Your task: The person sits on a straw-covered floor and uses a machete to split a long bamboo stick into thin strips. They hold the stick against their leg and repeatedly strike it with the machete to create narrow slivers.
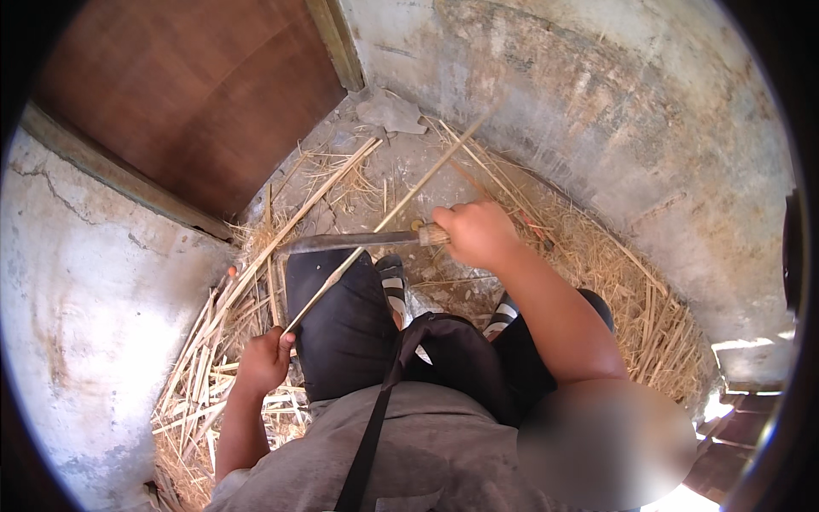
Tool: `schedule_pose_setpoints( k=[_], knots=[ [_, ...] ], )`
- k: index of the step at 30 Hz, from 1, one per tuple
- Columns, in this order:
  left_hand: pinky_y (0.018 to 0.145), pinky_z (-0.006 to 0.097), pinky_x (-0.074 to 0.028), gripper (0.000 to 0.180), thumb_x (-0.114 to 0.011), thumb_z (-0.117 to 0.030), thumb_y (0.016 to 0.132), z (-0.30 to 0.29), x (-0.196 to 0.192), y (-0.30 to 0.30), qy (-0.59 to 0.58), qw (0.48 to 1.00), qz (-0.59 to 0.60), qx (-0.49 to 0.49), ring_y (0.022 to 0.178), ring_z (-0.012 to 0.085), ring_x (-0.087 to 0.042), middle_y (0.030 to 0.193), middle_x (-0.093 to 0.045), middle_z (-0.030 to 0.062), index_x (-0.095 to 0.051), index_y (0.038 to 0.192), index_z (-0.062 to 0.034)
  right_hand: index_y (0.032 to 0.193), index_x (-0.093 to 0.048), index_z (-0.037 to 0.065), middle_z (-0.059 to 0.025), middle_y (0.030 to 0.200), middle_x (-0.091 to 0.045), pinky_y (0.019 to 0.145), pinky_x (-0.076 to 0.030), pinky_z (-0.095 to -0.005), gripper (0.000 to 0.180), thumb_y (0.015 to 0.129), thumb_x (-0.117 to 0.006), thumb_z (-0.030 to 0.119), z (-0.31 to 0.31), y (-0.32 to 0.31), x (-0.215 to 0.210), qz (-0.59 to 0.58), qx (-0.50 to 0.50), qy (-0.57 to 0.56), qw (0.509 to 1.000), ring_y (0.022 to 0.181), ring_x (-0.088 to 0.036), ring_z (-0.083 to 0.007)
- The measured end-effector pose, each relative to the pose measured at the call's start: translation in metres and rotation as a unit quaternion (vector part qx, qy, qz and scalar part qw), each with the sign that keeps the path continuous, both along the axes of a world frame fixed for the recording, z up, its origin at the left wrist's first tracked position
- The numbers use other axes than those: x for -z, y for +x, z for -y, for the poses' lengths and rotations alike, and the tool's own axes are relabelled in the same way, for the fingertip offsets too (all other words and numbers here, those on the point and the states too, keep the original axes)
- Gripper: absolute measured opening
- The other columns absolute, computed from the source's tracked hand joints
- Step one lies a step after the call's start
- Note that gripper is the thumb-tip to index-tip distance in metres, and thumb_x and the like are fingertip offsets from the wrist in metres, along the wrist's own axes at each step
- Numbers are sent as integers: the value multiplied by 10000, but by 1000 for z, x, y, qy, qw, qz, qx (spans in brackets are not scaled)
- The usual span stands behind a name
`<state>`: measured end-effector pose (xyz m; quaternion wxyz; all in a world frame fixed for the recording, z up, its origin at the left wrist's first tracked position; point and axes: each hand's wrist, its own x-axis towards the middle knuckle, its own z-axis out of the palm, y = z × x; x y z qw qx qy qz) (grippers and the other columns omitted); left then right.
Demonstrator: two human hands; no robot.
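Clamping a pale strip (411, 194), the left hand (265, 358) is holding it slanted — the right hand (478, 235) is gripping a knife (394, 240), its blade (320, 244) crossing the strip.

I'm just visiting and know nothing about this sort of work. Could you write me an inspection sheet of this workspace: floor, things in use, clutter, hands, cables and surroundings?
Surface: grey-brown floor, dusty and littered.
Job's things: a long, pale strip and a long-bladed knife; the blade crosses the strip in this view, contact unclear.
Clutter: loose pale strips at the left; straw-like scraps along the right; a flat grey slab near the corner.
Hands: left hand grips the strip's near end; right hand grips the knife's handle.
Cables: nothing seen.
Surroundings: stained, weathered wall; brown panel at upper left.
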<state>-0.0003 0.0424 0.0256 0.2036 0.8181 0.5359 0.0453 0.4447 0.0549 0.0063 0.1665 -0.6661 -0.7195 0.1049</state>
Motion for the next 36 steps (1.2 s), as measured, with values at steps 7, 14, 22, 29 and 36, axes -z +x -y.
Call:
schedule_pose_setpoints(
  k=[7,14,22,29,36],
  knots=[
    [592,499,-483,433,-537,-384,1064,-2,3,-4,-30,999,17,-16,647,470,-633,663,-614,247,-604,870,-3,1075,-703,130,-189,887,-724,746,-569,-499,285,792,-688,153,-10,37,18,-53,99,9,994,839,-709,-392],
    [567,523,-468,444,-542,-392,1061,6,12,-12,56,998,-15,16,625,478,-616,630,-597,237,-592,844,-8,1085,-667,90,-189,938,-727,797,-566,-514,260,833,-648,149,-2,26,20,-39,-5,2,999,878,-704,-408],
    [551,513,-442,465,-563,-379,1050,5,-6,-13,1,1000,12,2,605,483,-583,599,-554,238,-538,769,-9,1116,-682,73,-212,967,-729,831,-560,-490,312,809,-696,127,-5,61,11,-69,118,-13,991,895,-708,-388],
    [556,514,-448,403,-573,-337,1046,5,6,-17,33,999,-5,9,615,482,-593,644,-587,244,-569,813,-8,1141,-679,69,-210,913,-712,795,-560,-482,349,798,-712,128,-1,46,9,-57,-4,-58,997,862,-696,-404],
    [546,504,-445,410,-559,-343,1054,5,0,-12,2,1000,12,5,603,474,-592,637,-582,239,-567,812,-11,1139,-668,56,-222,922,-699,776,-551,-489,345,813,-722,154,2,29,4,-53,22,-38,998,871,-694,-406]
  ],
)
